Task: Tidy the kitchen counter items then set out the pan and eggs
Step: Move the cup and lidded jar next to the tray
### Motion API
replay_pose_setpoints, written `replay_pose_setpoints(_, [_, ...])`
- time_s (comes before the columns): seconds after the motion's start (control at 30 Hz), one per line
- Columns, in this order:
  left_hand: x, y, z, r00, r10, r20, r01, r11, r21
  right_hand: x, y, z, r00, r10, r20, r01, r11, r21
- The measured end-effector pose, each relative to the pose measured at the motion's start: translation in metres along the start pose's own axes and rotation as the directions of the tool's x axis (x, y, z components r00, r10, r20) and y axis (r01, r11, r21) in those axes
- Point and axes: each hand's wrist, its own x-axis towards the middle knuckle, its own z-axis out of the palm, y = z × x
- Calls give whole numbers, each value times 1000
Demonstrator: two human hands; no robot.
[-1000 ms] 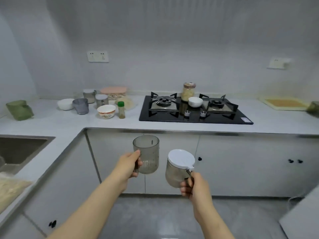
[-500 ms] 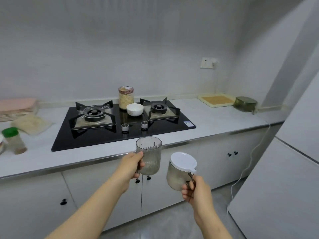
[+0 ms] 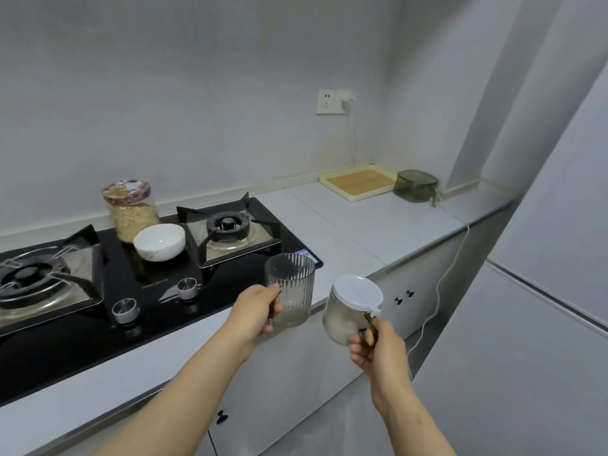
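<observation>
My left hand (image 3: 258, 312) is curled round the handle side of a ribbed, smoky clear cup (image 3: 291, 289), thumb up near the rim. My right hand (image 3: 375, 348) pinches the thin handle of a white-lidded canister (image 3: 345, 315). I hold both in the air at the front edge of the worktop (image 3: 362, 225), just right of the gas hob (image 3: 148, 281).

The cup looks empty, so I judge it light and stiff, and its ribs should keep it from slipping. The canister hangs tilted from its handle. Its body shows something pale inside, though I cannot tell what. It probably weighs more than the cup, and the lid may only be a flip cap, so I would level it and steady it from beneath when setting it down.

A white bowl (image 3: 159, 241) and a glass jar of grain (image 3: 131, 209) stand between the burners. Further right lie a tray with a wooden board (image 3: 358, 184) and a green container (image 3: 416, 185). The open stretch of worktop between hob and tray looks the likeliest landing place. A white cord (image 3: 437, 291) droops over the edge near my right hand and could snag. No pan or eggs are in view.
</observation>
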Motion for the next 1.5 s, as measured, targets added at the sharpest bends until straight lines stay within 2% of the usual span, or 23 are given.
replay_pose_setpoints(0.27, [103,35,85,998,5,57,-4,1000,-14,127,-49,-14,999,18,31,-19,999,32])
replay_pose_setpoints(0.57, [223,82,193,1000,-20,-11,19,998,-55,294,-128,-33,999,1,53,-1,1000,-14])
replay_pose_setpoints(0.9, [340,102,231,999,-38,-34,36,998,-57,409,-155,-7,997,65,40,-66,998,22])
replay_pose_setpoints(1.23, [422,106,264,997,-68,-40,69,997,36,502,-170,4,993,107,-49,-110,992,-58])
replay_pose_setpoints(1.5, [447,108,287,990,-67,-126,68,998,7,558,-177,2,994,95,54,-88,988,-128])
